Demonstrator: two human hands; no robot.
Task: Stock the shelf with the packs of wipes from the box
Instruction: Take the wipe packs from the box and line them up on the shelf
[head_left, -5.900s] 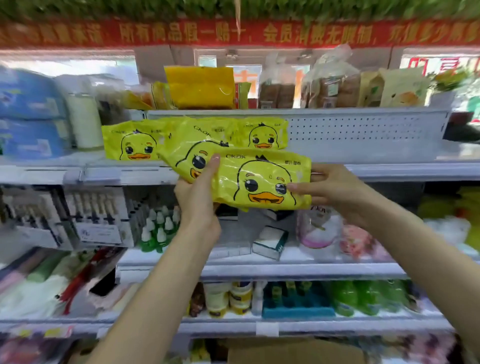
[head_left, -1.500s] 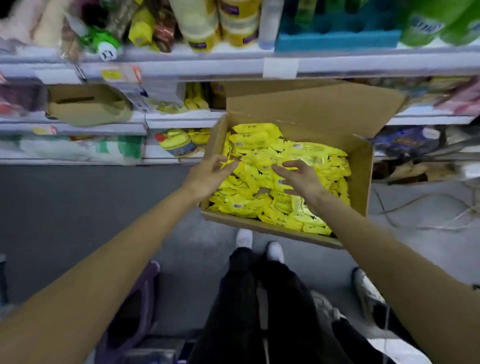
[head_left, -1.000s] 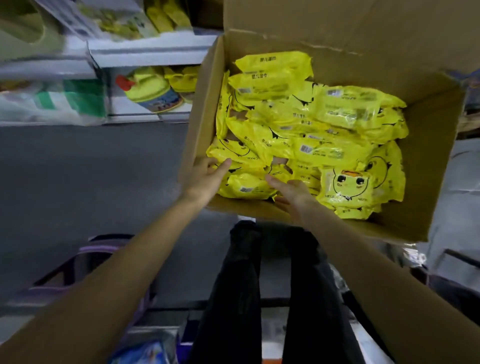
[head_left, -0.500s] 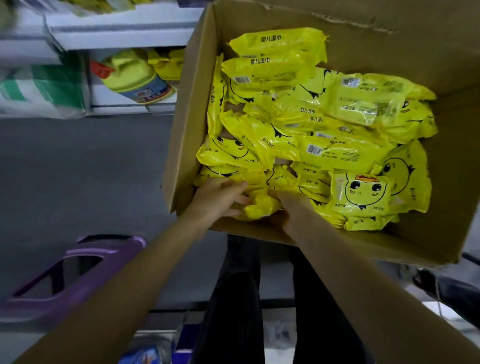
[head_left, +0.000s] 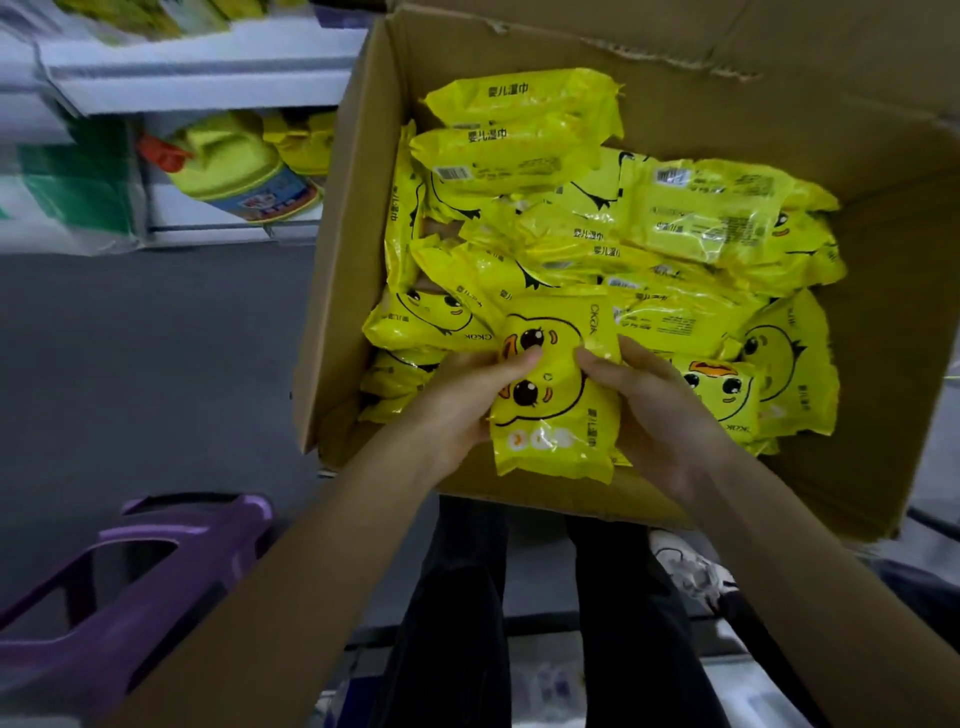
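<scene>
An open cardboard box on the floor holds several yellow packs of wipes printed with a duck face. At the box's near edge, both hands hold one yellow pack lifted above the pile. My left hand grips its left side, thumb across the duck face. My right hand grips its right side, fingers curled over the top edge. The upper shelf where packs go is out of view.
A purple plastic stool stands at the lower left on the grey floor. A low white shelf at the upper left carries a yellow bottle and green-and-white packs. My dark trouser legs stand just below the box.
Earlier a pack was set on the upper shelf. The view then dropped to the box, both hands reached into its near side, and now they have lifted one pack out of the pile.
</scene>
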